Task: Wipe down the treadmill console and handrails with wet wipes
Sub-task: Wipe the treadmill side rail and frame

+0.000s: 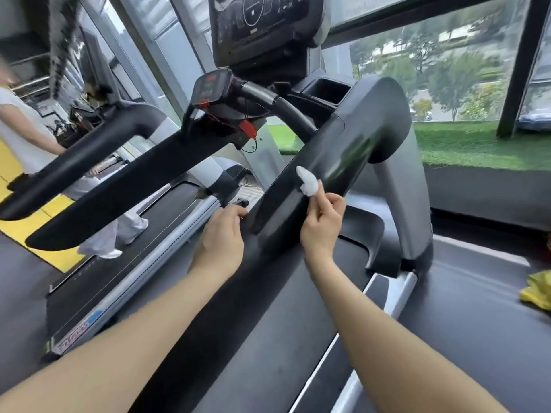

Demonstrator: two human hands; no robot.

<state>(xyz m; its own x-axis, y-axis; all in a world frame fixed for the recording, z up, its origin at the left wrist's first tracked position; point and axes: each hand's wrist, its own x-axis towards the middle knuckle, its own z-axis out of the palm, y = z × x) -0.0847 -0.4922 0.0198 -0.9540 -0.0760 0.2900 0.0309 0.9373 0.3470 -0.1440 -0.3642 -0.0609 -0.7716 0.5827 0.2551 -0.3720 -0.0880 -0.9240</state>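
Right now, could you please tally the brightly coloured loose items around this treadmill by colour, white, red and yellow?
White: 1, the wet wipe pinched in the right hand against the handrail.
Red: 1, the safety clip hanging under the small control pod.
Yellow: 1, the cloth lying at the right edge.
Total: 3

This is a gym. A black treadmill with thick padded handrails [325, 162] and a dark console screen [265, 25] fills the view, and a second treadmill belt [134, 263] runs alongside it, where another person in white trousers [101, 234] is walking. Black rubber flooring with a yellow painted strip [18, 210] lies beneath, and tall glass windows [432, 70] look out on trees.
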